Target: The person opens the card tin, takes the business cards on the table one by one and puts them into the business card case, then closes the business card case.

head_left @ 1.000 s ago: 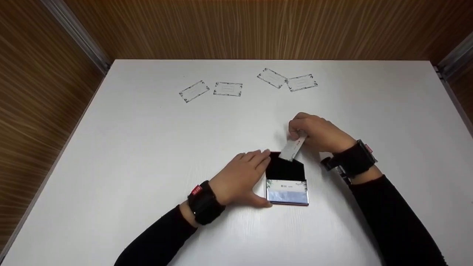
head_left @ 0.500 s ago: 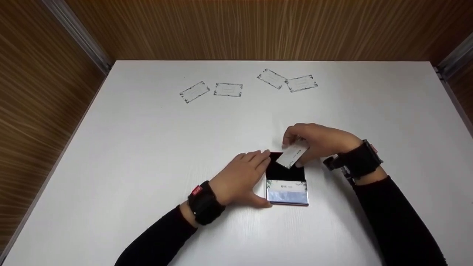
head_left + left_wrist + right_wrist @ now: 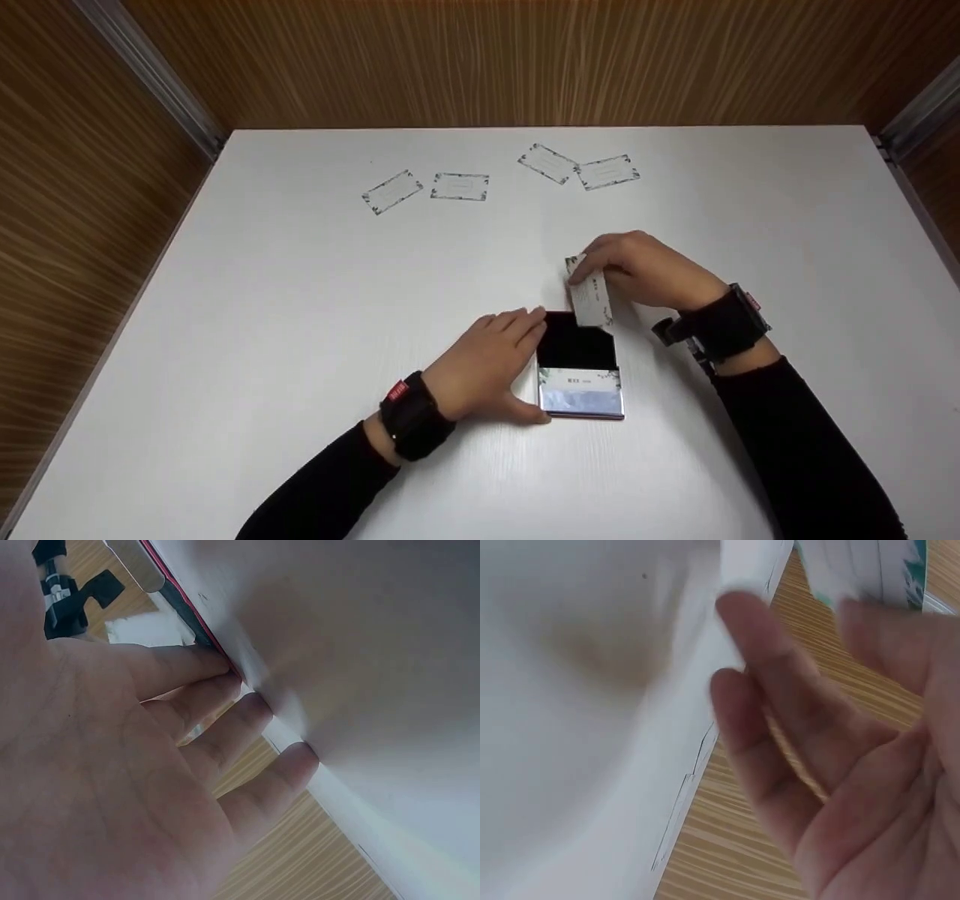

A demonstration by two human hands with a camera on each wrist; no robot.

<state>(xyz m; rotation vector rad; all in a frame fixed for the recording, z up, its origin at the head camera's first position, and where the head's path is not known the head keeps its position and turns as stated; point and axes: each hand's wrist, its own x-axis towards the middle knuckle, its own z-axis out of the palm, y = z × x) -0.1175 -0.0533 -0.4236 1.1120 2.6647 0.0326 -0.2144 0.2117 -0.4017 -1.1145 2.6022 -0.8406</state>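
Observation:
A card case (image 3: pixel 574 341) with a black inside lies flat on the table. Its front pocket bears a printed card (image 3: pixel 579 380) with leafy corners. My left hand (image 3: pixel 486 367) rests along the case's left side, fingers straight and fingertips at its edge; the left wrist view shows them by the red rim (image 3: pixel 201 619). Just behind the case, my right hand (image 3: pixel 651 270) pinches a white business card (image 3: pixel 592 300) with a leaf print, held tilted, its lower end overlapping the case's back edge. In the right wrist view, that card (image 3: pixel 859 570) shows at the top, past the thumb.
Several leaf-bordered cards lie far back on the white table (image 3: pixel 300 300): one at left (image 3: pixel 392 193), one beside it (image 3: pixel 460 187), and two touching at right, a slanted card (image 3: pixel 547 163) and its neighbour (image 3: pixel 607 172). Wood-grain panels (image 3: pixel 480 60) enclose the table.
My right hand first lowered the card toward the case, then drew back and up, turning the card from a right-leaning slant to nearly upright. The left hand and case have stayed put.

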